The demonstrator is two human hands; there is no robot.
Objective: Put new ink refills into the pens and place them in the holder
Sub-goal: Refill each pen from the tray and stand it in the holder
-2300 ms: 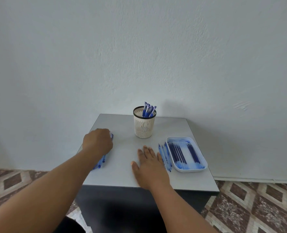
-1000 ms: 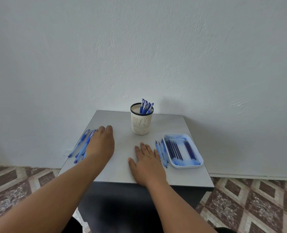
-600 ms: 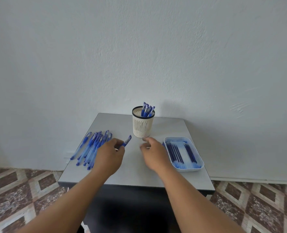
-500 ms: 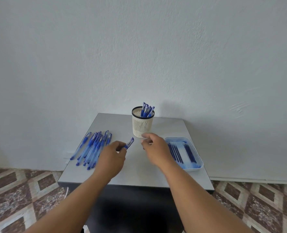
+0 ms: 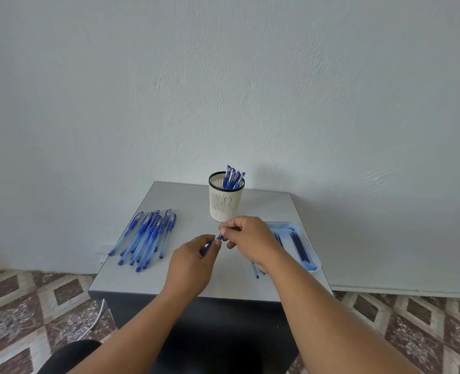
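Note:
Above the middle of the grey table (image 5: pixel 266 209), both hands meet on one blue pen (image 5: pixel 213 242). My left hand (image 5: pixel 192 265) grips its lower barrel, and my right hand (image 5: pixel 250 238) pinches its upper end; most of the pen is hidden by fingers. A cream mesh holder (image 5: pixel 225 201) with a black rim stands at the back centre with several blue pens in it. A pile of blue pens (image 5: pixel 147 236) lies on the table's left side. A white tray (image 5: pixel 311 251) of dark blue refills sits on the right, partly behind my right wrist.
A few loose refills (image 5: pixel 256 269) lie beside the tray, under my right forearm. The table stands against a white wall. A patterned tile floor and a white cable (image 5: pixel 95 318) show at the lower left.
My left hand has picked one pen out of the pile and carried it to the middle. My right hand has lifted off the table and taken hold of the pen's upper end.

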